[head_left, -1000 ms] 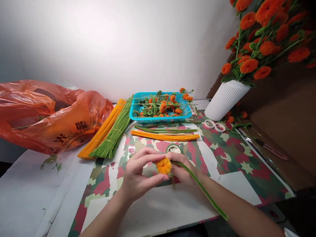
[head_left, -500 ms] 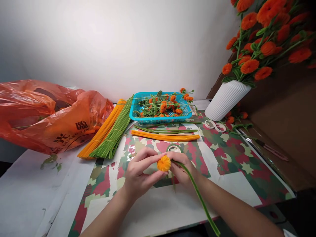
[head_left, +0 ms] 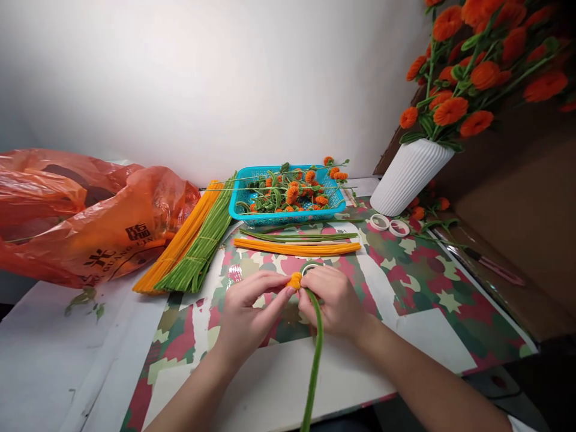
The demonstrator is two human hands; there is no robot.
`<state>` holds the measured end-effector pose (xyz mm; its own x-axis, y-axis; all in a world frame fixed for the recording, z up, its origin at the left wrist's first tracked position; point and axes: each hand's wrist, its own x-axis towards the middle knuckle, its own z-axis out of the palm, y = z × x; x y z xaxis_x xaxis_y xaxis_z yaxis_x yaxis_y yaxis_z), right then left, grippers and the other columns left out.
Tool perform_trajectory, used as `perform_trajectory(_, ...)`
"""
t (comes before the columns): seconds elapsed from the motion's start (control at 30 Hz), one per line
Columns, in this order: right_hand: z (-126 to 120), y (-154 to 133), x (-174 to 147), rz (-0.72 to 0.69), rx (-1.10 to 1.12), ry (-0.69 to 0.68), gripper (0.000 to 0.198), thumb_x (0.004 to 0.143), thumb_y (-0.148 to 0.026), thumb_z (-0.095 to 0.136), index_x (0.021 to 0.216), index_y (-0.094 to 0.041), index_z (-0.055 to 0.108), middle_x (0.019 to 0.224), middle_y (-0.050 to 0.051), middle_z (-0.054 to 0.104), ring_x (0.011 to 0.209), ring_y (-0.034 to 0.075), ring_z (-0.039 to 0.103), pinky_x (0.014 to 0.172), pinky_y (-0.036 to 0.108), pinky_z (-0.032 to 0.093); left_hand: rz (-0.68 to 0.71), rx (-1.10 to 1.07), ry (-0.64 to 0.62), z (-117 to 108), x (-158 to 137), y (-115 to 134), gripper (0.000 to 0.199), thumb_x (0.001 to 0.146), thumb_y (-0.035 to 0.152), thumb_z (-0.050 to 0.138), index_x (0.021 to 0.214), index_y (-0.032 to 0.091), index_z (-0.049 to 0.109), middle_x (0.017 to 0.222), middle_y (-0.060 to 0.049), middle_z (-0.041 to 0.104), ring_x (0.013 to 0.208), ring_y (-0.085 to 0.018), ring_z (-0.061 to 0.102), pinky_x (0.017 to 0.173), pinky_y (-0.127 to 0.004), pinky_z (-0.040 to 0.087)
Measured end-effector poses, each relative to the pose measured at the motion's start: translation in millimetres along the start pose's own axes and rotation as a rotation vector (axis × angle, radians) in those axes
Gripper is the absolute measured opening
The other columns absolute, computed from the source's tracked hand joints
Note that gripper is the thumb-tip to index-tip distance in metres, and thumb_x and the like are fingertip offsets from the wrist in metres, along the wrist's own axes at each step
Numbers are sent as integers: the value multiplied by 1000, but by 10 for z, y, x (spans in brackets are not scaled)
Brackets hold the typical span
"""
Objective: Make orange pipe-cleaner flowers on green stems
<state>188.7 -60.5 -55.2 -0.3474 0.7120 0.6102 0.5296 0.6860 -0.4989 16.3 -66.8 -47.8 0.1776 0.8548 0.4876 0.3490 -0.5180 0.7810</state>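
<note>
A small, round, yellow-orange flower head of fuzzy strips [head_left: 294,280] is located between the two hands, above the camouflage-patterned table covering [head_left: 360,300]. The left hand [head_left: 254,306] pinches it at the left side, thumb and fingertips nearly together with only the flower head between them. The right hand [head_left: 333,297] is curled closed against its right side; a long, fuzzy green stem strip [head_left: 317,345] emerges from this grip and hangs toward the table's near edge. From where I stand, the right fingers hide the stem's join. Just behind the right hand sits a partly covered white ring [head_left: 309,268]. Beyond lie a row of straight yellow-orange fuzzy strips [head_left: 297,247], several thin green strips [head_left: 310,237] and a rectangular blue plastic basket [head_left: 288,219] containing orange flowers. A ribbed white vase [head_left: 409,177] stands at far right; a translucent orange plastic bag [head_left: 135,222] lies at far left.
</note>
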Motion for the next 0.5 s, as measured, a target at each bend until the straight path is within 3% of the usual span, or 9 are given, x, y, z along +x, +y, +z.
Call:
perform_trajectory(0.17, 30, 31, -4, -5, -27, -73, 21, 81, -15, 44, 61, -20, 39, 55, -2, 43, 54, 13, 35, 54, 27, 25, -294, -157, -32, 49, -17, -2, 7, 75, 20, 73, 82, 18, 73, 76, -2, 74, 67, -15, 69, 62, -23, 58)
perform_trajectory(0.33, -28, -7, 12, -20, -15, -169, 19, 82, -15, 45, 63, -19, 42, 57, -2, 45, 56, 13, 37, 57, 28, 27, -610, -425, -89, 45, 8, -14, 22, 73, 31, 75, 90, 17, 74, 82, -5, 77, 75, -20, 73, 63, -25, 60)
perform_trajectory(0.4, -84, -36, 28, 55, 90, -178, 15, 82, -18, 49, 68, -19, 47, 59, -2, 48, 58, 13, 41, 59, 27, 32, -656, -459, -77, 30, 24, -12, 23, 73, 34, 75, 89, 17, 75, 82, -5, 77, 74, -21, 73, 61, -25, 60)
perform_trajectory(0.5, -142, -59, 54, 310, 285, -99, 8, 86, -21, 50, 80, -19, 55, 68, -1, 57, 63, 13, 52, 60, 26, 40, -665, -420, 3, 16, 45, 1, 19, 72, 34, 76, 82, 18, 77, 79, -4, 77, 73, -20, 73, 62, -23, 59)
